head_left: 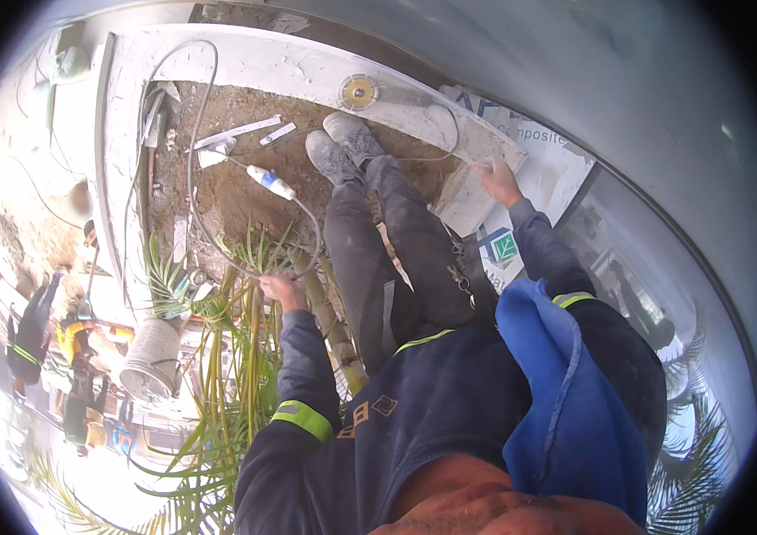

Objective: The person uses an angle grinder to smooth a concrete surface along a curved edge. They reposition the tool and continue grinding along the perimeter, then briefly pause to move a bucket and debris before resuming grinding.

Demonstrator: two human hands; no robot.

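Note:
My left hand point(284, 291) is closed around a grey power cable point(214, 234), beside the green palm fronds. The cable loops up from it to a white and blue plug connector point(270, 182) hanging over the soil. My right hand point(498, 181) is at the right end of the white ledge point(262, 67), its fingers apart and slightly bent, with nothing visible in them. Whether they touch the ledge I cannot tell. On the ledge, beyond my shoes, lies a round yellow-centred cutting disc point(359, 92); the tool body around it is hard to make out.
I stand on bare soil point(245, 201) inside the ledge, with white offcuts point(237, 132) to the left. Palm stems point(329, 312) rise close to my legs. A white bucket point(151, 361) stands at left, and several people point(31, 330) are farther off. Printed panels point(556, 152) lean at right.

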